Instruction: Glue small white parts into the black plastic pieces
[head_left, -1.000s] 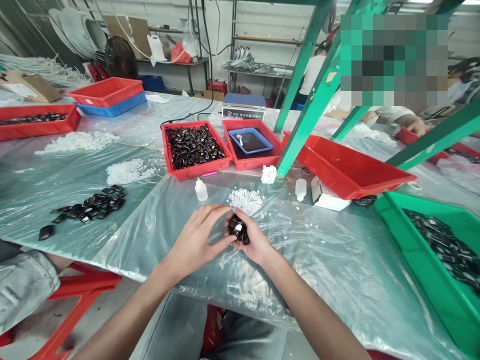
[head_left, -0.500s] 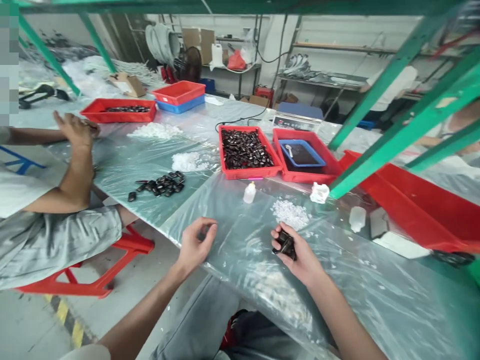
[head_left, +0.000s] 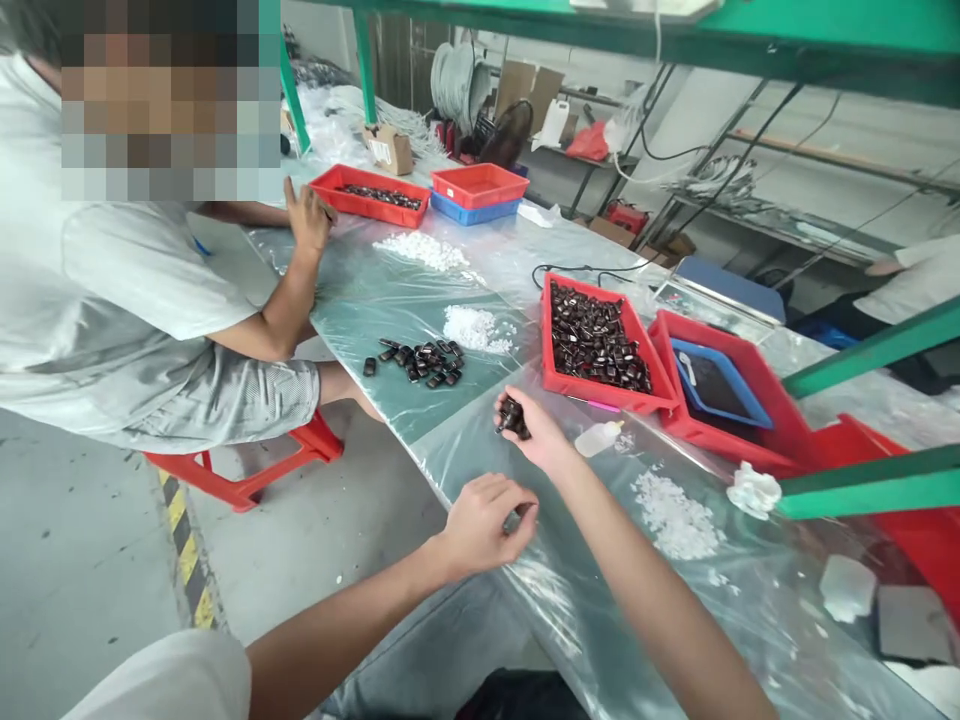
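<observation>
My right hand point(head_left: 541, 437) is closed around several small glossy black plastic pieces point(head_left: 513, 418), which stick out past the fingers. It is above the plastic-covered table point(head_left: 465, 440), between a loose pile of similar black pieces point(head_left: 424, 362) and a red tray point(head_left: 555, 383) full of them. Closer to me, my left hand point(head_left: 487, 522) is curled at the table's edge, thumb near the fingertips; a dark spot shows in the gap, too unclear to name. A small squeeze bottle point(head_left: 597, 439) lies on its side by my right wrist. Tiny white pieces point(head_left: 679, 515) are heaped right of my right forearm.
A co-worker point(head_left: 135, 270) sits at the left, one hand raised near another red tray point(head_left: 375, 208). Two more white heaps point(head_left: 480, 328) lie farther back. Another red tray point(head_left: 757, 445) holds a blue tray point(head_left: 712, 408). Green frame bars point(head_left: 877, 488) reach in from the right.
The view has turned left. My right hand, still holding the black pieces, has moved from beside the white heap toward the loose black pile. The bottle stood upright and now lies tipped over.
</observation>
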